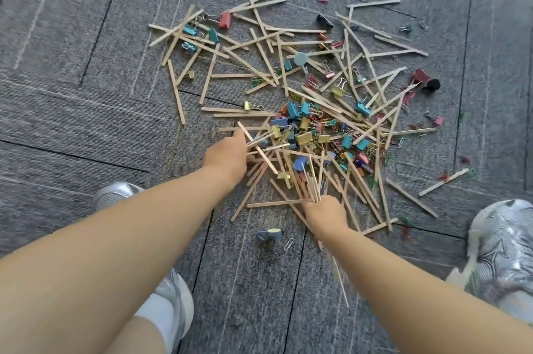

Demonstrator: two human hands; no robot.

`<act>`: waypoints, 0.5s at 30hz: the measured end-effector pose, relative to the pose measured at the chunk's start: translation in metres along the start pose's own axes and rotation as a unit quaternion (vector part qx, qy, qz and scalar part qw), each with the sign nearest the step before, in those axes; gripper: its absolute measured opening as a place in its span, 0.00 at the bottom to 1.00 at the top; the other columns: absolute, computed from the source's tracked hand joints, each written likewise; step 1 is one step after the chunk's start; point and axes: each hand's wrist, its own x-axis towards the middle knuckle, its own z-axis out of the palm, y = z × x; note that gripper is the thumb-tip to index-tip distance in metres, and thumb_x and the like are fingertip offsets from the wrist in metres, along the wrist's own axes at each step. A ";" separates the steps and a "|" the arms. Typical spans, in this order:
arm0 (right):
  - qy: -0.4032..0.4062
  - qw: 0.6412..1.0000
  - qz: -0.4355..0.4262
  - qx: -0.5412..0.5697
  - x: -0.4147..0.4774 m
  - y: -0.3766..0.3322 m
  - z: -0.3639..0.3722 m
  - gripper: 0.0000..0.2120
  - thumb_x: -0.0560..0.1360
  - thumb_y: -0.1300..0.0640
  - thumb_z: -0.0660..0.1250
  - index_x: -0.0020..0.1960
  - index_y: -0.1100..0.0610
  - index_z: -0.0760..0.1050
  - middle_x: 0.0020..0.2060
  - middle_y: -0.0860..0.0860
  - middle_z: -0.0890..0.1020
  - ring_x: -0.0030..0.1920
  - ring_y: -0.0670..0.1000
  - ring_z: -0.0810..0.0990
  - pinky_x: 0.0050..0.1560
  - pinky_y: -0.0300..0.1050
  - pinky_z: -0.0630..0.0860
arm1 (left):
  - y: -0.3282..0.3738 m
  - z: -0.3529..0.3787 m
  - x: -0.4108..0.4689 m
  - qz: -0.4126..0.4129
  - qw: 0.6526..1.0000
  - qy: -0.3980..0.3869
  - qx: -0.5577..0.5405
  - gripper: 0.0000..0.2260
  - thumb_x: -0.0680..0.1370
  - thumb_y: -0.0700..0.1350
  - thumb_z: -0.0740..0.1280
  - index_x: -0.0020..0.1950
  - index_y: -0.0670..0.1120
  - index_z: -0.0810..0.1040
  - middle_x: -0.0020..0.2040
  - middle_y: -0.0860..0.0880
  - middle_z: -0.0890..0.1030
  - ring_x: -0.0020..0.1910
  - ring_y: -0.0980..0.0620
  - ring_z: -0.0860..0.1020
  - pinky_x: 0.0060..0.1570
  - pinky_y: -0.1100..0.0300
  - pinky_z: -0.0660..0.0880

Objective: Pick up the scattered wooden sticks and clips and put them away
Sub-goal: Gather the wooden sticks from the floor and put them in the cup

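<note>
Head view: wooden sticks (259,45) and coloured clips (305,137) lie scattered in a tangled heap on grey carpet (86,94), densest just ahead of both hands. The left hand (227,152) is curled round a few wooden sticks at the heap's left edge. The right hand (326,216) is fisted round a bundle of sticks (313,183), whose ends project above and below the fist.

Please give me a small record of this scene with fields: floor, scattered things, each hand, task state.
floor: grey carpet tiles
scattered: wooden sticks and coloured binder clips in one loose pile, some paper clips too
left hand: pinches a few sticks at the pile's near edge
right hand: grips a bundle of sticks
container: none in view
task state: most items still on the floor
</note>
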 end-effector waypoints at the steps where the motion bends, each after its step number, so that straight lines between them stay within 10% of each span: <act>1: -0.006 1.000 -0.009 0.022 -0.004 0.002 0.000 0.12 0.80 0.52 0.58 0.45 0.60 0.71 0.31 0.52 0.72 0.28 0.50 0.68 0.26 0.41 0.61 | -0.002 -0.002 0.002 0.000 1.000 0.002 -0.016 0.07 0.79 0.39 0.61 0.54 0.43 0.66 0.43 0.46 0.75 0.39 0.44 0.73 0.36 0.52 0.69; 8: 0.105 0.966 -0.053 0.230 -0.020 -0.018 -0.008 0.09 0.82 0.52 0.55 0.54 0.56 0.70 0.43 0.51 0.77 0.36 0.49 0.74 0.36 0.49 0.74 | -0.032 0.007 -0.016 -0.049 0.990 -0.022 -0.134 0.04 0.79 0.40 0.59 0.46 0.44 0.72 0.41 0.46 0.77 0.36 0.49 0.75 0.32 0.55 0.73; 15: 0.090 0.981 -0.109 0.133 0.001 -0.074 -0.004 0.09 0.81 0.51 0.56 0.48 0.56 0.66 0.38 0.51 0.74 0.35 0.52 0.74 0.37 0.50 0.71 | -0.065 0.009 -0.041 -0.118 0.969 0.064 -0.209 0.08 0.81 0.44 0.57 0.44 0.44 0.71 0.35 0.46 0.74 0.30 0.49 0.70 0.27 0.59 0.62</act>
